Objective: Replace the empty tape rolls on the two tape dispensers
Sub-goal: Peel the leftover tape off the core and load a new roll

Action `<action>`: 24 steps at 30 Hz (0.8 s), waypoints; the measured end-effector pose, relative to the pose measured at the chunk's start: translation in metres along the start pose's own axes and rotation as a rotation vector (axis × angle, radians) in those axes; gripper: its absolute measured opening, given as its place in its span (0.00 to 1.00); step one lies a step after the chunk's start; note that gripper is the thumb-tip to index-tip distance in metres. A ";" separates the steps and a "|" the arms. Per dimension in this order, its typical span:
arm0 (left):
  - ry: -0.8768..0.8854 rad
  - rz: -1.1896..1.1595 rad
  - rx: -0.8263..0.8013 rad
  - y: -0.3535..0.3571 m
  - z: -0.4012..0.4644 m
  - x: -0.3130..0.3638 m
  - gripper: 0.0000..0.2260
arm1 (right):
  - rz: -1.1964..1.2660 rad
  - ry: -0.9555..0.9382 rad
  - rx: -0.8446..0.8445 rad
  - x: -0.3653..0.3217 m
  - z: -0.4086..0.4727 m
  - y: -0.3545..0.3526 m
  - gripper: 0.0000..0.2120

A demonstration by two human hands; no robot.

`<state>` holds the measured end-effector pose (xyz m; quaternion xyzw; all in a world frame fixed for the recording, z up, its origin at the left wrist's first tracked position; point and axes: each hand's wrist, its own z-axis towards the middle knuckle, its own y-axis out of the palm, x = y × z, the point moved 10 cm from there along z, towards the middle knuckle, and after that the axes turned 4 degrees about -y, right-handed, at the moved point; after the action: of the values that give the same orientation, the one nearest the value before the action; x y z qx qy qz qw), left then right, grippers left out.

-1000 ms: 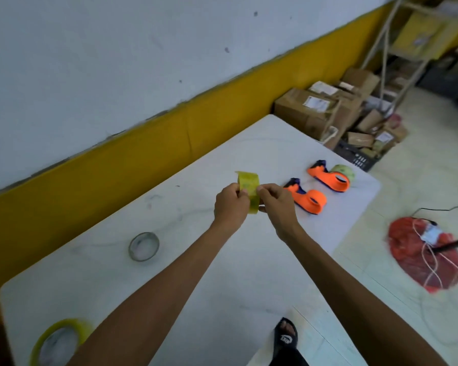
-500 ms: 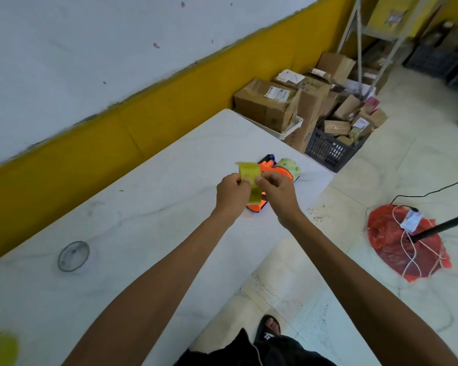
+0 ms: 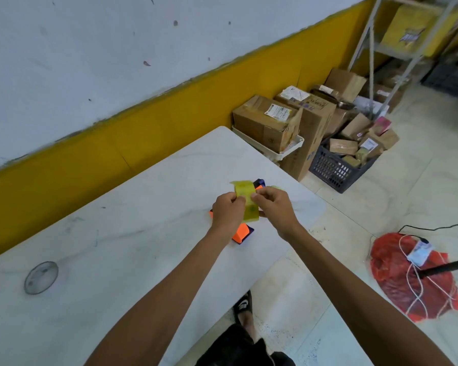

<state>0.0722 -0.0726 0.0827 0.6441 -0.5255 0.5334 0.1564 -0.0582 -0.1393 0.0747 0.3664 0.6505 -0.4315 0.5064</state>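
Observation:
Both hands hold a yellow-green tape roll (image 3: 246, 202) upright above the white table (image 3: 117, 247). My left hand (image 3: 228, 212) pinches its left side and my right hand (image 3: 274, 207) pinches its right side, with a loose flap of tape sticking up at the top. Under the hands lies an orange tape dispenser (image 3: 240, 235) with a dark blue end, mostly hidden. A second dispenser (image 3: 259, 183) shows only as a dark blue and orange tip behind the roll. A pale green roll (image 3: 276, 188) peeks out just beyond my right hand.
An empty clear tape core (image 3: 41, 277) lies on the table at the left. Cardboard boxes (image 3: 270, 122) and a dark crate (image 3: 336, 167) stand past the table's far end. A red bag (image 3: 407, 278) with white cable lies on the floor at right. My sandalled foot (image 3: 245, 307) is below the table edge.
The view has swung to the right, so the dispensers now lie beneath my hands and the near yellow roll has left the frame. Both hands keep hold of the tape roll.

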 end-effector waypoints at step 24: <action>-0.363 -0.204 0.123 0.048 0.089 -0.065 0.14 | -0.294 0.215 -0.337 0.088 0.111 0.022 0.10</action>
<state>0.0866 -0.1268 -0.0236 0.7878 -0.4438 0.4209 0.0727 -0.0189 -0.2311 -0.0279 0.2219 0.8097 -0.3443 0.4202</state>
